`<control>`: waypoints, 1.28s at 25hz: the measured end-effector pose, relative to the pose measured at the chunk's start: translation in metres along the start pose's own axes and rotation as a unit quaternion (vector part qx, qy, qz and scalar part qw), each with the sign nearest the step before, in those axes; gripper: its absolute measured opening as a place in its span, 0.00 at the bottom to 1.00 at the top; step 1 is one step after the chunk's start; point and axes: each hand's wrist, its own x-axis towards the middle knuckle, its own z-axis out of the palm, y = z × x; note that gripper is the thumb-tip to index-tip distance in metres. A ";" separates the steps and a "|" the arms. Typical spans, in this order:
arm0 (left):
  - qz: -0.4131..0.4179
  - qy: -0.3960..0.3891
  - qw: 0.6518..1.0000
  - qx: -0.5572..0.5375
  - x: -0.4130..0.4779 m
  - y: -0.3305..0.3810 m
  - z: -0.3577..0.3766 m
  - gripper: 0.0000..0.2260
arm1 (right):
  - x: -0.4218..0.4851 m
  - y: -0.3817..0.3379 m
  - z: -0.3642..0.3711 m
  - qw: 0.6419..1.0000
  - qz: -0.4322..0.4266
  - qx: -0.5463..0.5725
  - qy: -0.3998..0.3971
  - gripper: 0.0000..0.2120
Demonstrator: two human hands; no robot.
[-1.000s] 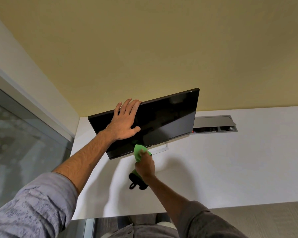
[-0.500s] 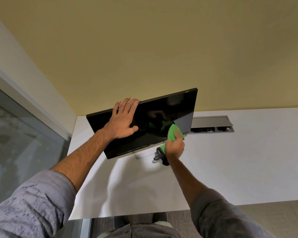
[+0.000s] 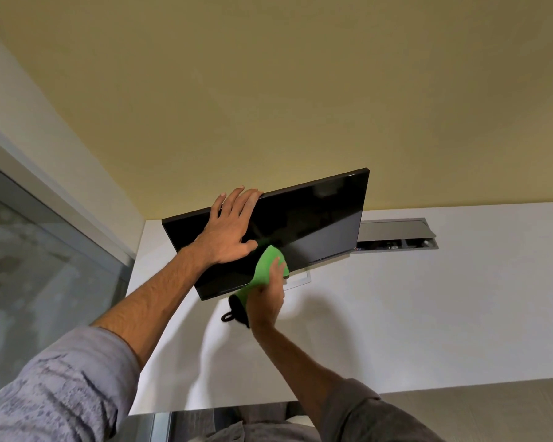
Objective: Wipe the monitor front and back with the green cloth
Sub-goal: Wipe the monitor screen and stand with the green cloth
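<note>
Swept back leftward along the lower screen, cloth [image 3: 266, 266] is gripped by the right hand [image 3: 267, 298] against the monitor [image 3: 316, 224] front, tilted on the surface [image 3: 428, 314], steadied by the flat, open-fingered left hand [image 3: 229, 231]; back judged not yet wiped.

White desk [image 3: 396, 314]; monitor [image 3: 316, 224] standing on it by clear base [image 3: 300, 280]; grey cable hatch [image 3: 393, 231] recessed behind.
</note>
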 end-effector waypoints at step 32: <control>0.004 0.004 1.000 0.014 -0.002 0.003 -0.001 0.53 | 0.187 -0.097 -0.163 0.838 -0.391 -0.375 0.068 0.40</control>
